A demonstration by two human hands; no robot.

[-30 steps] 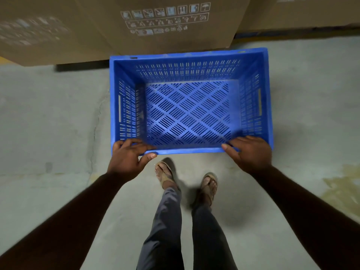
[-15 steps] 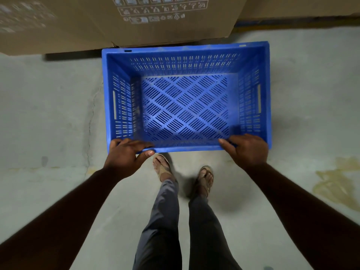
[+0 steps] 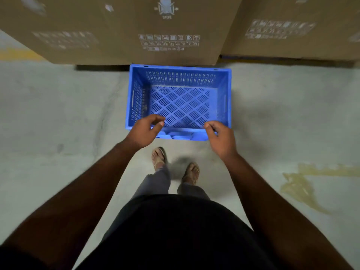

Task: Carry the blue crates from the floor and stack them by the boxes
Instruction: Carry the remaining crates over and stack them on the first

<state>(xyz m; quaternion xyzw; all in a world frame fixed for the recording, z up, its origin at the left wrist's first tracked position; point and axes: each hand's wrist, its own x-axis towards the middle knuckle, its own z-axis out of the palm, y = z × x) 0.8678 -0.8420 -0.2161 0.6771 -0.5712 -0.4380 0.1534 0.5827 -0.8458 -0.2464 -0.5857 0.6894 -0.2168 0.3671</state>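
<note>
"SIDE" reads under an arrow symbol on the middle cardboard box point(image 3: 136, 30); the rows of handling pictograms below are too blurred to read.

The grey concrete floor point(image 3: 58, 106) carries a blue perforated crate point(image 3: 179, 102) set just before tall cardboard boxes point(image 3: 124, 30). A crack point(image 3: 101, 117) runs left of the crate; a yellowish stain point(image 3: 300, 188) marks the right side. Sandalled feet point(image 3: 191, 172) stand nearby.

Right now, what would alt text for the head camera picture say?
An empty blue crate sits on the concrete floor against cardboard boxes. The left hand and right hand hover open over its near rim.
</note>
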